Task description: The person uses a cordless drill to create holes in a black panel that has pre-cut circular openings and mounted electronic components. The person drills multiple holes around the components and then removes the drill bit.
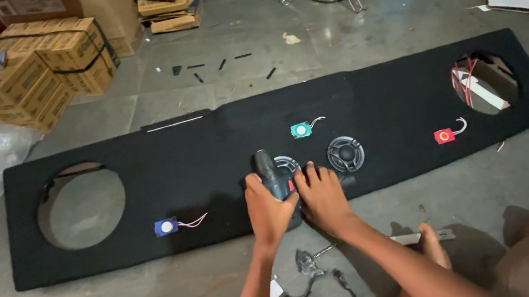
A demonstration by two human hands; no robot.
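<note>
A black board (204, 137) lies on the floor. At its near edge, the left hand (268, 209) grips a drill (275, 175), which hides a round speaker (287, 164). The right hand (320, 196) steadies the drill, fingers curled; its tip is unseen.

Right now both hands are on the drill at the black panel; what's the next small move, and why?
Probably steady the drill upright before pressing. The left hand grips its body and the right hand braces beside it, with the tool over one small round speaker on the black panel. The second round speaker sits close by, so a slip could hit it.
</note>
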